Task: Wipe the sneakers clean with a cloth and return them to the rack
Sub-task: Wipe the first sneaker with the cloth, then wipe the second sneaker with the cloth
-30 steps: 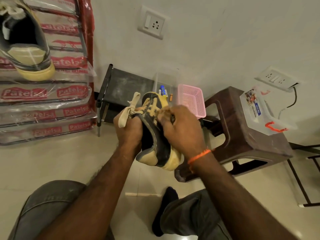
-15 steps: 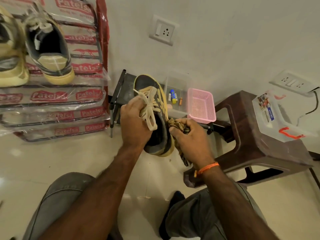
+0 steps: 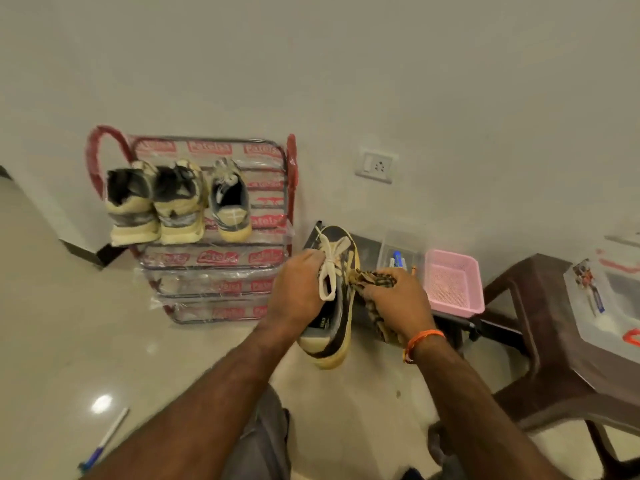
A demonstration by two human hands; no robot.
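Head view. Left hand grips a black and cream low-top sneaker with a yellowed rubber sole, fingers curled round the laced upper. Heel points toward the camera, toe toward the wall. Cream flat laces drape over the hand's knuckles.

Right hand is closed round a bunched brown patterned cloth, pressing it against the sneaker's right side. A tail of the cloth hangs below the hand. An orange thread band circles the right wrist.

The sneaker is held in the air above the pale glossy tiled floor, just right of the rack and apart from it.

The red-framed metal shoe rack, its tiers still in printed clear plastic wrap, stands against the pale wall. Three more worn cream and grey sneakers sit heel-out on its top tier: a pair at left, touching each other, and a single one just beside them.

Right of the hands, a clear plastic tray holding pens and a pink perforated plastic basket sit on a low dark stand. Further right, a brown plastic stool carries a clear plastic box with red clips.

White wall socket above the stand. A blue and white pen lies on the floor at lower left.
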